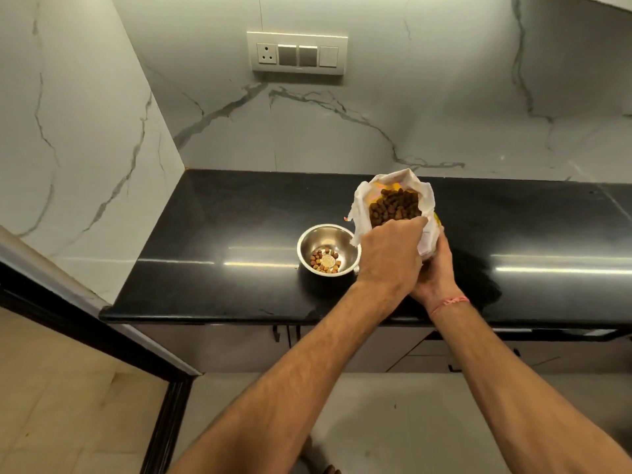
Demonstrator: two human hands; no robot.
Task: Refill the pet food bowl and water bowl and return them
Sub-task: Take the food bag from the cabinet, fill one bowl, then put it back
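Food-refill step: left hand (393, 254) pinches the kibble bag (393, 206) rim, right hand (436, 265) grips its side (steel bowl (328, 249) barely filled), next tip toward bowl.

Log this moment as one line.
left hand at bag mouth | right hand holds food bag | bowl few kibbles

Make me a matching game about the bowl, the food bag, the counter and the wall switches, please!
Things:
1. steel bowl
2. food bag
3. countertop
4. switch panel

Descriptions:
A. shiny black
B. on the marble wall
C. held open by both hands
D. has a few kibbles at the bottom

Pairs: 1-D, 2-C, 3-A, 4-B
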